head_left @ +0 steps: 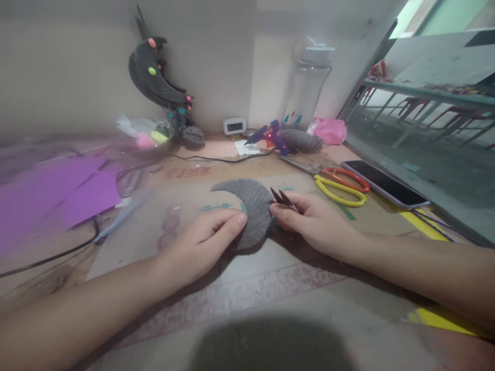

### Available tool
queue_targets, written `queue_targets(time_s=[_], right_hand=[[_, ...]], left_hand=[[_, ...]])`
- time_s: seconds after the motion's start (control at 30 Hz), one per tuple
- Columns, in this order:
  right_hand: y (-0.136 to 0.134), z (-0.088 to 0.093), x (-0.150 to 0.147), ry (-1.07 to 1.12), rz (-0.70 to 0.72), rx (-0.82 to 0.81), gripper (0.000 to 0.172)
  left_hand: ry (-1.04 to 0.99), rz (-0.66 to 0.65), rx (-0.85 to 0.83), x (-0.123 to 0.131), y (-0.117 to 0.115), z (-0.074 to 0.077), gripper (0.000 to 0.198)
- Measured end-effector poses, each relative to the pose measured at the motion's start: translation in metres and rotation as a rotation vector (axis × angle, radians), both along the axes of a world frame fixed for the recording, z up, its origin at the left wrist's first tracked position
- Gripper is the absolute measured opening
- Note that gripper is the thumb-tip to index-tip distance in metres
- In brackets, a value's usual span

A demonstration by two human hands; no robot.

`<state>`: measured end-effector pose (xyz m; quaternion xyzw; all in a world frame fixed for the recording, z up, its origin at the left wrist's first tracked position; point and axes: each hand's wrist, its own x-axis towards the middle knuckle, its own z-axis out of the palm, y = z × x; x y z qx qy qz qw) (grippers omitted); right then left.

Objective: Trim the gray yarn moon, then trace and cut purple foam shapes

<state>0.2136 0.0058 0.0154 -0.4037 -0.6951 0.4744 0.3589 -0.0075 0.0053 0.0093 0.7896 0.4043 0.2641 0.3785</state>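
A crescent moon [258, 211] wrapped in grey yarn is at the middle of the head view, its upper tip pointing left. My left hand [216, 234] is closed on its inner curve, the thumb lying on top. On the other side, my right hand [299, 216] is closed with its fingertips at the moon's outer edge. Small scissors [281, 197] with two dark pointed blades stick up out of that hand; their handles are hidden in the palm. Whether the right fingertips also pinch a strand of yarn cannot be made out.
Large scissors [342, 186] with orange and yellow handles lie right, beside a phone [386, 183]. Behind stand a glue gun [269, 136] with its cord, a grey yarn ball [301, 140], a clock [234, 125] and a clear bottle [308, 87]. Purple sheets [91, 193] lie left, below a dark crescent [154, 77].
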Motion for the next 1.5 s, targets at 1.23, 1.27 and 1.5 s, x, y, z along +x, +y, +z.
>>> queue_targets(time_s=[1.23, 1.27, 1.5], right_hand=[[0.014, -0.01, 0.004, 0.02, -0.036, 0.045, 0.029], [0.019, -0.012, 0.005, 0.012, -0.065, 0.061, 0.03], [0.036, -0.019, 0.005, -0.074, -0.09, 0.059, 0.036]], left_hand=[[-0.012, 0.113, 0.28, -0.001, 0.003, -0.005, 0.015], [-0.059, 0.07, 0.332, -0.003, 0.004, -0.007, 0.013], [0.24, -0.091, 0.552, -0.002, 0.007, -0.015, 0.029]])
